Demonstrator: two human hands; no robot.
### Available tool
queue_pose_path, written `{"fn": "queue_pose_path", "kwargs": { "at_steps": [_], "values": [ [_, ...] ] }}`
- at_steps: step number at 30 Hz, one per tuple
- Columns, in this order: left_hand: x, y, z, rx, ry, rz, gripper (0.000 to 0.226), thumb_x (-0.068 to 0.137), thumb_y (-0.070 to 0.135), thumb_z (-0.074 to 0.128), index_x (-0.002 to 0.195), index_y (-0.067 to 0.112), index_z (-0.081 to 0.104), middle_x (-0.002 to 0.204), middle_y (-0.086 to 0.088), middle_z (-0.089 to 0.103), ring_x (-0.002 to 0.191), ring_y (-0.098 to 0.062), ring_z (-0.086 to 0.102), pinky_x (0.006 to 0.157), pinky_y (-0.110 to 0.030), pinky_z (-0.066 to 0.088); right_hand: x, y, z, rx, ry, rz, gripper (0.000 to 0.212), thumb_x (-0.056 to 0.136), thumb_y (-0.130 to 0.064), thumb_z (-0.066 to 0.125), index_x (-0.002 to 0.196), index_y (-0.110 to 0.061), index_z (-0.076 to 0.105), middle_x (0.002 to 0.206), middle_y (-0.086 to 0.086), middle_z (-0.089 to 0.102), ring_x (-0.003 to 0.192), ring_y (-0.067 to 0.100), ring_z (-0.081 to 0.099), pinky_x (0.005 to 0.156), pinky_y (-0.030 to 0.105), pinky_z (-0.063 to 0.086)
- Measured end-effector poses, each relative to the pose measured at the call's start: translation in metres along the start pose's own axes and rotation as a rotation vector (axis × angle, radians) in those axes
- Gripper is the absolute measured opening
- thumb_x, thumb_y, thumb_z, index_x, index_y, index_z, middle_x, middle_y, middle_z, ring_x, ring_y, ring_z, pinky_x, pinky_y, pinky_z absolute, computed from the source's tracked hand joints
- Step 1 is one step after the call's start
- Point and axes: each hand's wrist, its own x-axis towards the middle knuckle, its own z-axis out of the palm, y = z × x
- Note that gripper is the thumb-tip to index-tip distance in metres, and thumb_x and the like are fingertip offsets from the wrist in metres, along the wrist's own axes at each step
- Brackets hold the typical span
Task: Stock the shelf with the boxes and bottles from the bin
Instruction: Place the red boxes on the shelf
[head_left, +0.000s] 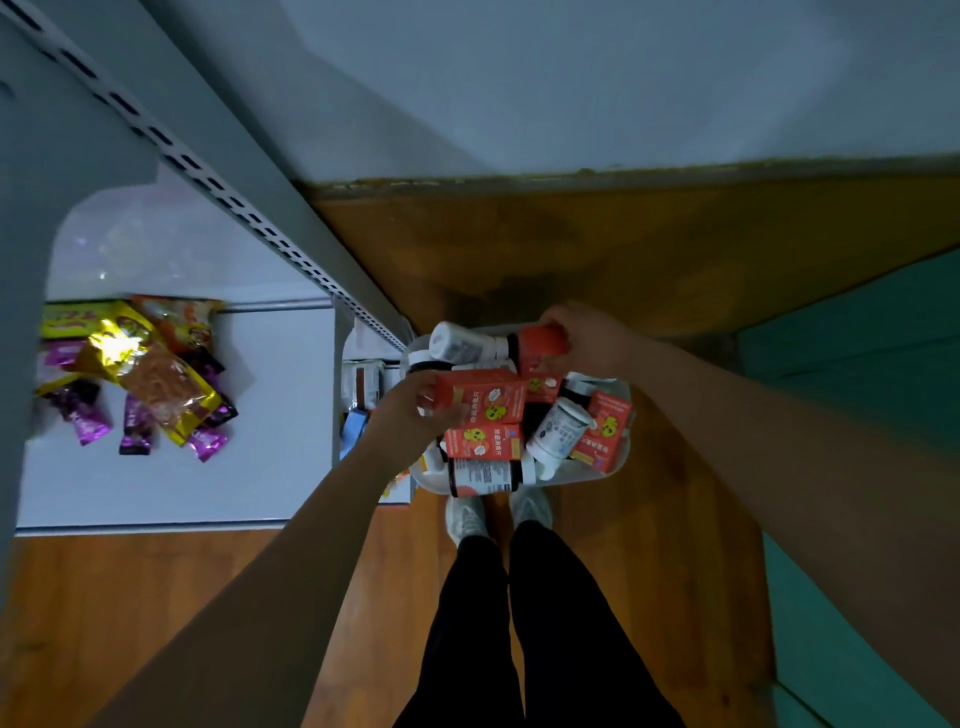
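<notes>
Head view: wooden floor (649, 270), white shelf (260, 415).

The single head view looks almost straight down from the person's standing height, wide-angle, so straight edges bow toward the frame's borders. The bin (618, 467) sits near the middle, on the floor (649, 270) just ahead of the feet (498, 512), with both forearms running up to it from the lower corners. The shelf (171, 478) fills the left side, and the wall (571, 78) fills the top.
</notes>
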Motion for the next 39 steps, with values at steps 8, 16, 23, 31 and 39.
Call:
{"fn": "queue_pose_path", "kwargs": {
  "at_steps": [8, 16, 23, 31, 39],
  "values": [
    [-0.063, 0.021, -0.027, -0.111, 0.179, -0.027, 0.058, 0.081, 0.043, 0.077, 0.13, 0.02, 0.056, 0.113, 0.004, 0.062, 0.102, -0.014, 0.059, 0.073, -0.014, 0.042, -0.043, -0.032, -0.031, 0.085, 0.112, 0.009, 0.056, 0.077, -0.037, 0.082, 0.122, -0.019, 0.055, 0.119, 0.002, 0.048, 0.104, 0.018, 0.052, 0.087, 0.029, 0.043],
    [-0.155, 0.017, -0.035, -0.323, 0.357, -0.058, 0.051, 0.084, 0.036, 0.075, 0.128, 0.018, 0.057, 0.115, 0.002, 0.064, 0.102, -0.015, 0.062, 0.084, -0.025, 0.049, -0.116, -0.105, -0.041, 0.323, 0.258, -0.063, 0.054, 0.078, -0.037, 0.082, 0.122, -0.028, 0.052, 0.123, -0.005, 0.049, 0.109, 0.011, 0.051, 0.086, 0.027, 0.041],
    [-0.264, -0.033, -0.059, -0.475, 0.442, -0.015, 0.038, 0.081, 0.032, 0.079, 0.115, 0.024, 0.063, 0.106, 0.001, 0.072, 0.099, -0.013, 0.069, 0.089, -0.033, 0.057, -0.188, -0.189, -0.001, 0.526, 0.259, -0.141, 0.052, 0.078, -0.04, 0.081, 0.121, -0.033, 0.053, 0.122, -0.01, 0.059, 0.11, 0.008, 0.057, 0.087, 0.029, 0.051],
    [-0.416, -0.16, -0.101, -0.599, 0.616, -0.033, 0.041, 0.08, 0.036, 0.08, 0.116, 0.02, 0.068, 0.099, 0.0, 0.075, 0.091, -0.014, 0.071, 0.077, -0.024, 0.056, -0.244, -0.319, 0.12, 0.612, 0.159, -0.269, 0.065, 0.059, -0.065, 0.082, 0.111, -0.034, 0.057, 0.113, -0.008, 0.068, 0.103, 0.01, 0.066, 0.091, 0.04, 0.056],
    [-0.558, -0.273, -0.137, -0.834, 0.948, -0.11, 0.033, 0.079, 0.028, 0.081, 0.109, 0.02, 0.07, 0.099, -0.003, 0.075, 0.095, -0.019, 0.07, 0.082, -0.032, 0.058, -0.275, -0.482, 0.222, 0.526, 0.028, -0.482, 0.037, 0.082, -0.031, 0.079, 0.109, -0.039, 0.055, 0.109, -0.021, 0.062, 0.098, -0.011, 0.058, 0.076, 0.011, 0.049]
  ]
}}
